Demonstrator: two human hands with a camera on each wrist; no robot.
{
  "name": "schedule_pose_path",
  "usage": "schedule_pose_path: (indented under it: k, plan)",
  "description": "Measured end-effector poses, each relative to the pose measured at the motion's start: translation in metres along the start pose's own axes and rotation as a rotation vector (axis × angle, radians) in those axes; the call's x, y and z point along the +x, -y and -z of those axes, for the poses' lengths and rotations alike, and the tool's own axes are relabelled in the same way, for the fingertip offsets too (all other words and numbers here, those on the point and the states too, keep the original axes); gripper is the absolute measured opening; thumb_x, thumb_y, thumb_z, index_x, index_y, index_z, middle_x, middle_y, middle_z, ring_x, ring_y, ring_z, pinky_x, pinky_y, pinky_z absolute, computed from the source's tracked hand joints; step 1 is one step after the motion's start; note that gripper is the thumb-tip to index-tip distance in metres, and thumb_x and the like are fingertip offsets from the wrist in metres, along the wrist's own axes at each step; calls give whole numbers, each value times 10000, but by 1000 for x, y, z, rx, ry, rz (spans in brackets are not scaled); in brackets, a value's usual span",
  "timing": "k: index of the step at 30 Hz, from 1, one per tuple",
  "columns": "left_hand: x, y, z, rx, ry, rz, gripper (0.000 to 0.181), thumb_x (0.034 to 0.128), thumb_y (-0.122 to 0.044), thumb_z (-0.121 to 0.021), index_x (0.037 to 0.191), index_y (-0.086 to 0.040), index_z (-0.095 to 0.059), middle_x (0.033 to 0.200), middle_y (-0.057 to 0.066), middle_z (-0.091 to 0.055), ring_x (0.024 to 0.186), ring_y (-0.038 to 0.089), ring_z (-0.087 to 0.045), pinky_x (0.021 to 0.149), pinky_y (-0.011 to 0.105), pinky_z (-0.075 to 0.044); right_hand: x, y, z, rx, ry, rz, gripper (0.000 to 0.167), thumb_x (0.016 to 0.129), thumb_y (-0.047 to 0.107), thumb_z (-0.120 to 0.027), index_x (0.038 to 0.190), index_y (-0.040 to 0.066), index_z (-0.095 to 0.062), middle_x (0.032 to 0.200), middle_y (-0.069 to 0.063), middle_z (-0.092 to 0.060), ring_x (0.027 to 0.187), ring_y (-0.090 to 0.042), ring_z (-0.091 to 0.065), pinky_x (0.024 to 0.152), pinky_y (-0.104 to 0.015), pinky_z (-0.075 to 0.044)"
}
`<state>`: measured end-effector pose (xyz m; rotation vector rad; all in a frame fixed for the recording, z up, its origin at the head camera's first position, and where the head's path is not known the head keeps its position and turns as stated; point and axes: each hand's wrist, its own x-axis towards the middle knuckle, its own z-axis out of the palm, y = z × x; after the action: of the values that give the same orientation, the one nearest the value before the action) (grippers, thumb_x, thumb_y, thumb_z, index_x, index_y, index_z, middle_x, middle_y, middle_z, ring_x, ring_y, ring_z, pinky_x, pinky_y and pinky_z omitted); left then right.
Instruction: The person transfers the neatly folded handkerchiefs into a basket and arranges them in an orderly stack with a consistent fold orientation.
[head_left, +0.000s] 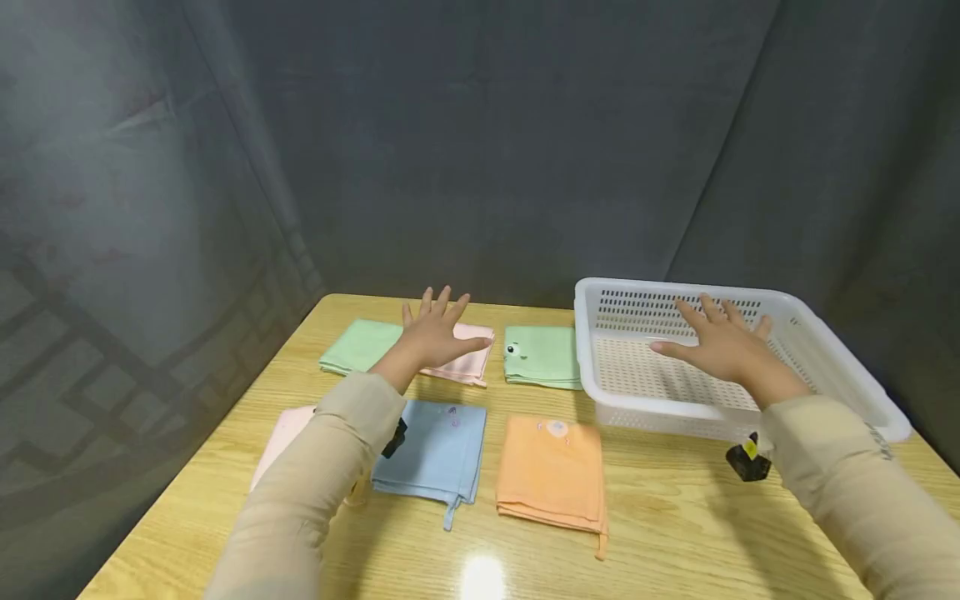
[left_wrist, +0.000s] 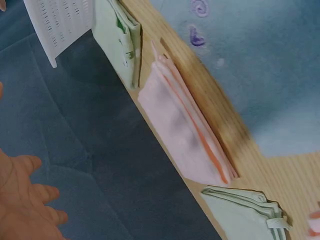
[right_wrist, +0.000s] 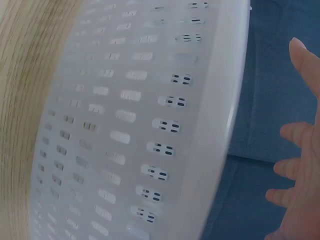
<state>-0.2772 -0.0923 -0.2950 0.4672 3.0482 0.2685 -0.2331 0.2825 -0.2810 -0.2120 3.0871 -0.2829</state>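
Fingers spread, my left hand (head_left: 435, 340) is held out above the folded pink cloth (head_left: 468, 354) in the back row, holding nothing. My right hand (head_left: 723, 343) is likewise spread over the white perforated basket (head_left: 637, 406), also holding nothing. A folded blue cloth (head_left: 431, 454) lies partly behind the left sleeve, with an orange cloth (head_left: 551, 471) to its right. Green cloths lie at the back: one on the left (head_left: 360, 346), and one with an eye design (head_left: 543, 358) beside the basket. Another pink cloth (head_left: 281, 433) is mostly hidden by the left forearm.
The wooden table (head_left: 660, 517) carries the cloths and the basket. Dark grey fabric (head_left: 480, 150) hangs behind and to the left of it. Small black devices (head_left: 748, 460) are strapped under both wrists.
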Motion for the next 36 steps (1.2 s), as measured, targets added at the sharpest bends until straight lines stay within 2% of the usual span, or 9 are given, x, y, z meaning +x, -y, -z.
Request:
schedule_pose_path:
  k: [10,18,25,36]
  plan:
    - [-2,8,-3,-32,-17,-2,844,739,-704,-351,1390,-259,-52,1430,83,54,1259,284,156,922,560,126,-11,-11,-2,-11,-6,-13,918,758,675,-368,1374,45,-108,1351,-315,28,1157,-550,49,737,-683,180]
    - [-8,14,-3,-21,9,11,845,747,-702,-333,1391,-246,-31,1427,86,73,1262,288,149,913,569,133,-20,-24,-4,-18,-10,-24,918,763,664,-378,1377,48,-84,1346,-326,-3,1158,-551,12,747,-697,149]
    - [-11,19,-4,-28,13,17,835,755,-694,-330,1392,-241,-34,1425,74,93,1257,278,166,910,565,144,-29,-39,-5,3,-16,-33,890,790,625,-386,1374,37,-60,1340,-330,40,1153,-551,51,738,-697,155]
    - [-18,33,-3,-16,11,31,847,753,-703,-313,1393,-225,-28,1424,82,101,1260,288,153,911,580,121,-45,-61,-11,5,-62,-91,907,788,615,-400,1356,-10,-71,1325,-341,71,1152,-552,40,734,-692,170]
